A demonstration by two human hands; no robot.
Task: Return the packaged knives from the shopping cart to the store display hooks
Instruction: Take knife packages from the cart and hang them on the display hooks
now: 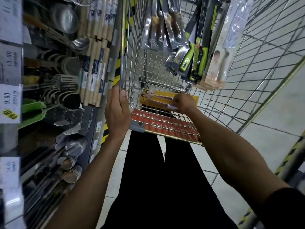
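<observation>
A wire shopping cart stands in front of me. My left hand grips the cart's near left corner post. My right hand reaches into the cart and pinches a yellow packaged knife lying flat against the near wall. Further in, green-handled packaged knives, dark-sleeved knives and a clear pale-card knife pack lean against the cart's far and right sides.
The store display runs along the left, hung with ladles, spatulas, rolling pins and price tags. A red panel covers the cart's near end. A wire grid panel stands to the right. Tiled floor lies below.
</observation>
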